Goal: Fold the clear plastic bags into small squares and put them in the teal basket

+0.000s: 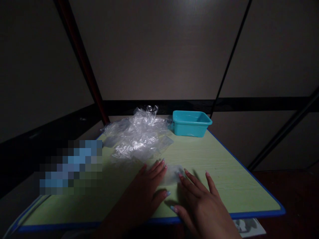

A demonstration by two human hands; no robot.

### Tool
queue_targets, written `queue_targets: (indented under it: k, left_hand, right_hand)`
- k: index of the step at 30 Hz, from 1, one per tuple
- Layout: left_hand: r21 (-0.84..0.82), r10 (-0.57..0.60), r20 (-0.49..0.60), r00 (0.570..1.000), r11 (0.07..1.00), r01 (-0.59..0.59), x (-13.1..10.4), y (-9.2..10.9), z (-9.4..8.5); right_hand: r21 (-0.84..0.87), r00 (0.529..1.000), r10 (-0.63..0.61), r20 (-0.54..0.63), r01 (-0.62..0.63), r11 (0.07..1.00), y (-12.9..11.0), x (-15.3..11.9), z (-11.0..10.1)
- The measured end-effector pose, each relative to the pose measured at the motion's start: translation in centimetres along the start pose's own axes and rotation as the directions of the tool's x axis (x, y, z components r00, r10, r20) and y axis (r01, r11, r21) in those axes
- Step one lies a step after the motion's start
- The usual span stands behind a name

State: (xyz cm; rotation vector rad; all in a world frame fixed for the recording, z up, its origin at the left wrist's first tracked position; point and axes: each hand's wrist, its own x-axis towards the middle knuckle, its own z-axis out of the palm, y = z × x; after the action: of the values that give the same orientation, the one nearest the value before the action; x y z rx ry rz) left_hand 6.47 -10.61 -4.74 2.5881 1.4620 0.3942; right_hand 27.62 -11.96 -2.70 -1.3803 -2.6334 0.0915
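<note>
A small piece of clear plastic (pixel 171 175), which looks like a flattened bag, lies on the light green table (pixel 224 186). My left hand (pixel 147 186) rests over its left side, palm down with the fingers stretched out. At its right side is my right hand (pixel 199 199), fingers spread and the index fingertip touching the plastic. Neither hand grips anything. Just beyond my left hand, a loose heap of crumpled clear plastic bags (pixel 142 132) covers the back left of the table.
A turquoise plastic basket (pixel 190 129) stands at the back right of the table. Along the left edge a bluish area (pixel 74 162) is pixelated. A blue rim (pixel 259 214) edges the table. Behind it rises a panelled wall (pixel 159 49).
</note>
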Motion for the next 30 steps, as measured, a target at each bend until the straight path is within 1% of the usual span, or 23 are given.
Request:
queue_targets:
  k: [3, 6, 9, 12, 15, 17, 20, 23, 26, 30]
  left_hand:
    - [0.019, -0.026, -0.022, 0.999, 0.999, 0.027, 0.0, -0.3, 0.5]
    - [0.019, -0.061, -0.021, 0.998, 0.998, 0.062, 0.2, -0.3, 0.7]
    - [0.02, -0.094, -0.006, 0.996, 0.995, 0.094, 0.7, 0.2, 0.5]
    - [0.009, -0.083, 0.014, 0.996, 0.997, 0.083, 1.5, 0.8, 0.0]
    - [-0.017, -0.056, 0.069, 0.996, 0.998, 0.057, 2.3, 1.1, -0.5]
    - [-0.036, -0.035, 0.126, 0.991, 0.999, 0.04, 2.6, 1.1, -0.9]
    - [-0.073, 0.007, 0.169, 0.986, 0.997, 0.006, 2.6, 0.9, -1.2]
    - [-0.131, 0.03, 0.16, 0.987, 0.991, -0.008, 2.2, 0.7, -1.4]
    - [-0.21, 0.041, 0.133, 0.99, 0.978, -0.012, 1.7, 0.6, -1.8]
    - [-0.302, 0.092, 0.144, 0.985, 0.952, -0.045, 1.4, 0.7, -3.0]
  right_hand:
    - [-0.027, 0.999, -0.024, -0.039, 0.023, 0.999, 0.1, 0.0, 0.2]
    - [-0.077, 0.991, -0.087, -0.097, 0.08, 0.994, 0.3, -0.1, 0.5]
    - [-0.159, 0.964, -0.188, -0.187, 0.159, 0.974, 0.5, -0.2, 0.7]
    - [-0.231, 0.928, -0.266, -0.262, 0.208, 0.951, 0.7, -0.3, 0.8]
    - [-0.239, 0.904, -0.296, -0.308, 0.228, 0.944, 1.0, -0.5, 0.8]
    - [-0.201, 0.9, -0.297, -0.318, 0.243, 0.949, 1.2, -0.6, 0.7]
    - [-0.072, 0.909, -0.245, -0.336, 0.235, 0.969, 1.6, -0.6, 0.5]
    - [0.076, 0.904, -0.127, -0.408, 0.172, 0.982, 2.2, -0.5, 0.7]
    - [0.167, 0.885, -0.054, -0.463, 0.147, 0.975, 2.8, -0.2, 1.1]
    - [0.274, 0.832, 0.032, -0.553, 0.146, 0.951, 2.7, 0.3, 1.1]
